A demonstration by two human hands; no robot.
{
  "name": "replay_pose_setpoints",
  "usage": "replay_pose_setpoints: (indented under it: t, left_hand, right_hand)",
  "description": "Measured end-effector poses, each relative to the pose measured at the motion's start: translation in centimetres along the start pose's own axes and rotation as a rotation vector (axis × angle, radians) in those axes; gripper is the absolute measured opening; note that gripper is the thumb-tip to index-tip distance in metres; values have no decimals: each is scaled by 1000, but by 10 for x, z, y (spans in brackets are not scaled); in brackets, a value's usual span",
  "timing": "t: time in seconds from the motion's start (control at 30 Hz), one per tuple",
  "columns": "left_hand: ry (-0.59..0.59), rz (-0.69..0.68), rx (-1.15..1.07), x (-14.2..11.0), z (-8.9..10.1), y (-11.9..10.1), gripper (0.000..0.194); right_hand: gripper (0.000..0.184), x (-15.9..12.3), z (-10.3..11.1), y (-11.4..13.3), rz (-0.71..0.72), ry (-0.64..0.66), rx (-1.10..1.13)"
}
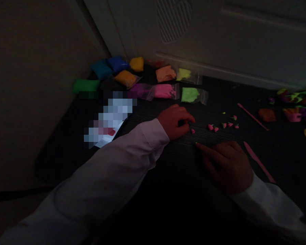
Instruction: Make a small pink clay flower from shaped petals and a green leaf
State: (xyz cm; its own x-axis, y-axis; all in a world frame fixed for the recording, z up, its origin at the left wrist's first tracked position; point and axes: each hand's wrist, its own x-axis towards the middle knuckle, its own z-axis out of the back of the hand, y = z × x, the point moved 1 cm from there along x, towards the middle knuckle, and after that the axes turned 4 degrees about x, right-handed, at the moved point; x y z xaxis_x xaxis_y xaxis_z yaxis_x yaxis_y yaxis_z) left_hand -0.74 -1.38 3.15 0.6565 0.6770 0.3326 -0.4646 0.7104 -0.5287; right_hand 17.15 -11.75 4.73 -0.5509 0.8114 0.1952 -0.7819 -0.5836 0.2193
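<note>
My left hand [173, 122] hovers low over the dark table, its thumb and index finger curved with a gap between the tips. Just beside those tips lies a small pink clay piece [192, 131]. My right hand [228, 165] points its index finger leftward, with a tiny pale green bit [196, 143] at the fingertip; whether it sticks to the finger or rests on the table I cannot tell. Beyond the right hand lie several small pink clay pieces with green tops, one of them a larger pink piece [210, 127]. A tiny yellow-green crumb [223, 113] is near them.
A pink clay knife [258, 162] and a thin pink tool [253, 116] lie at right, near a brown-orange lump [267, 115] and colourful clay shapes [292, 115]. Bags of clay, including a pink bag [164, 91], line the back. A lit, blurred screen [104, 140] is at left.
</note>
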Motion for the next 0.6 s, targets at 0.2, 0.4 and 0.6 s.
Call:
replay_pose_setpoints:
  t: [0.2,0.4,0.6]
  left_hand:
    - [-44,0,-21,0,1,-2,22]
    - [-99,20,-137,-1,6,-10,16]
    - [-90,95,-322,-3,10,-16,13]
  right_hand:
    - [26,1,2,-2,-52,-98,160]
    - [20,8,6,-3,-225,-195,329]
    - [12,17,4,-3,-300,-306,413]
